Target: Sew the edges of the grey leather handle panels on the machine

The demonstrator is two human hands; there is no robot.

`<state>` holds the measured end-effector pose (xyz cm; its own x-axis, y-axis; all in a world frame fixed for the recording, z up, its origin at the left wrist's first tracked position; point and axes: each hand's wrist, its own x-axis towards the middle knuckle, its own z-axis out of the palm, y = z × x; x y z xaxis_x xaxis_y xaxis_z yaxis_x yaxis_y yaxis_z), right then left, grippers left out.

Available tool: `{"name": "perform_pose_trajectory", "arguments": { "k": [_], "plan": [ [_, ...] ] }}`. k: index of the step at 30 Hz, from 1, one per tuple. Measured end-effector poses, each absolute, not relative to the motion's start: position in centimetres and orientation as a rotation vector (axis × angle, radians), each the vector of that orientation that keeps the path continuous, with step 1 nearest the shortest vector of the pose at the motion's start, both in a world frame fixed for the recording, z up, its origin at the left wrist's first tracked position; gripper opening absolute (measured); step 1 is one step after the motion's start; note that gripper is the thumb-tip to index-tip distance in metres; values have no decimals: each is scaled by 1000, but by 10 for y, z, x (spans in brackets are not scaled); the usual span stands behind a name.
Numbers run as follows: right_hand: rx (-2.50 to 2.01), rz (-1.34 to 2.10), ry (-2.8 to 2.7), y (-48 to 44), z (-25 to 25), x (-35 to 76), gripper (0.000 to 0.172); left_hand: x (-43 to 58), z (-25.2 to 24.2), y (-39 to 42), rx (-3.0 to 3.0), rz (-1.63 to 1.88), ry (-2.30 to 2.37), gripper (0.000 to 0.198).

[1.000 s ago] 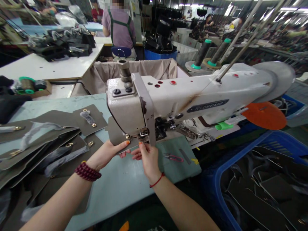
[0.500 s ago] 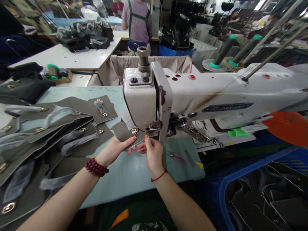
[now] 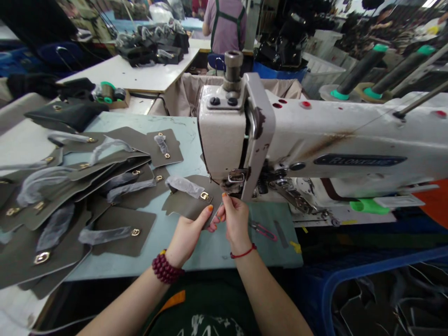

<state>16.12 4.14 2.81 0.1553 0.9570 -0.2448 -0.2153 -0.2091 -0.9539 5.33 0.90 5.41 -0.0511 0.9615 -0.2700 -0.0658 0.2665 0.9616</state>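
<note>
A dark grey leather panel (image 3: 185, 207), with a plastic-wrapped handle (image 3: 185, 185) and a gold buckle (image 3: 205, 196), is held just in front of the sewing machine (image 3: 224, 135). My left hand (image 3: 189, 235) grips its near edge, thumb on top and fingers beneath. At the panel's right edge, my right hand (image 3: 236, 219) is closed with thumb and fingers pinching that edge. Both hands are close together, below the machine's needle area. Pink-handled thread snips (image 3: 264, 231) lie right of my right hand, beside a thin grey strip (image 3: 280, 234).
Similar panels with wrapped handles (image 3: 115, 233) are piled on the left of the table. A blue basket (image 3: 327, 289) of dark pieces stands at lower right. Thread cones (image 3: 360, 72) rise behind the machine arm. A person (image 3: 227, 25) is at the back.
The view has shifted, so the scene sits differently. The panel has come out from beside the machine head and turned, showing more of its handle. Both hands still hold it.
</note>
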Motion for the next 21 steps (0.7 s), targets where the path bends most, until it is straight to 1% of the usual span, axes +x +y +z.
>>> {"name": "perform_pose_trajectory", "arguments": {
  "k": [4, 6, 9, 13, 15, 18, 21],
  "plan": [
    [-1381, 1294, -888, 44, 29, 176, 48, 75, 50, -9, 906, 981, 1439, 39],
    [-1413, 1295, -938, 46, 31, 183, 47, 85, 49, -14, 921, 988, 1484, 43],
    [-1460, 1291, -1008, 46, 37, 188, 48, 95, 47, -15, 917, 1021, 1507, 44],
    [-1449, 1255, -1202, 40, 45, 200, 49, 104, 43, -16, 829, 923, 1581, 48],
    [-1481, 1138, -1350, 30, 43, 216, 45, 103, 41, -22, 797, 904, 1514, 49],
    [-1643, 826, -1524, 8, 28, 252, 34, 87, 47, -34, 860, 768, 1234, 51],
    [-1823, 447, -1801, -14, 0, 288, 30, 52, 70, -27, 1021, 645, 1093, 43]
  ]
}}
